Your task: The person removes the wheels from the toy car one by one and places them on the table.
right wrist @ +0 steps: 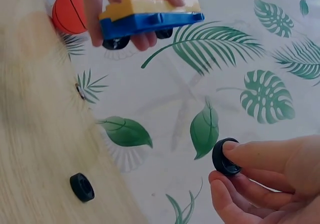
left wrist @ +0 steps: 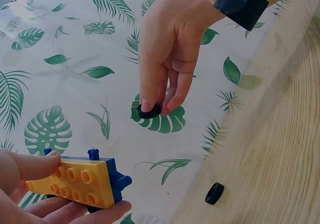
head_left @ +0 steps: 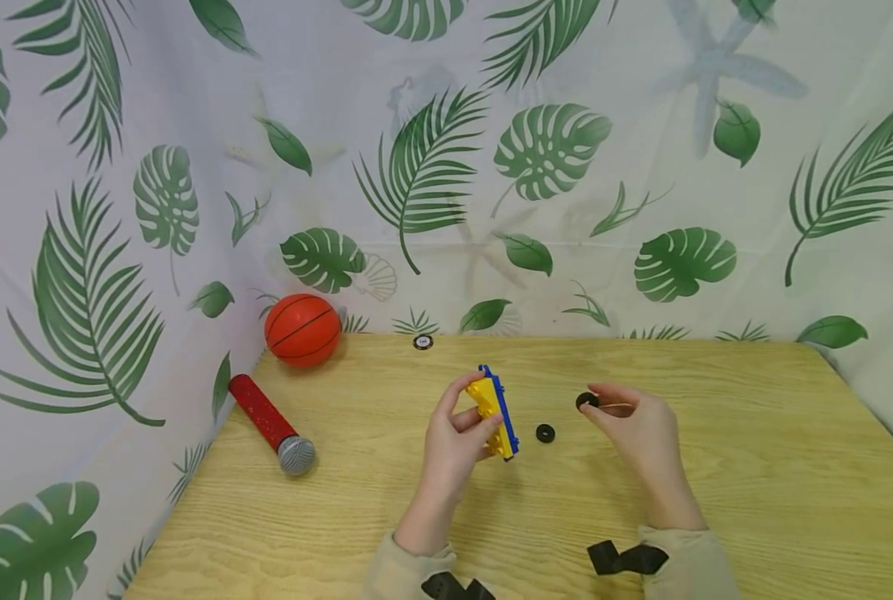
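Note:
My left hand [head_left: 454, 437] grips a toy car [left wrist: 82, 181] with a yellow studded top and a blue base, held tilted on its side above the table. Two black wheels show on one side of the car in the right wrist view; bare blue axle stubs stick out in the left wrist view. Between thumb and fingers of my right hand [head_left: 644, 429] is a loose black toy wheel [right wrist: 226, 157], raised to the right of the car and apart from it. Another black wheel [head_left: 545, 433] lies on the table between the hands.
A red basketball [head_left: 303, 330] sits at the table's back left corner. In front of it lies a red microphone [head_left: 272, 423] with a silver head. A small round chip [head_left: 423, 342] is by the back edge of the wooden table [head_left: 776, 450], against the leaf-patterned cloth [head_left: 431, 275].

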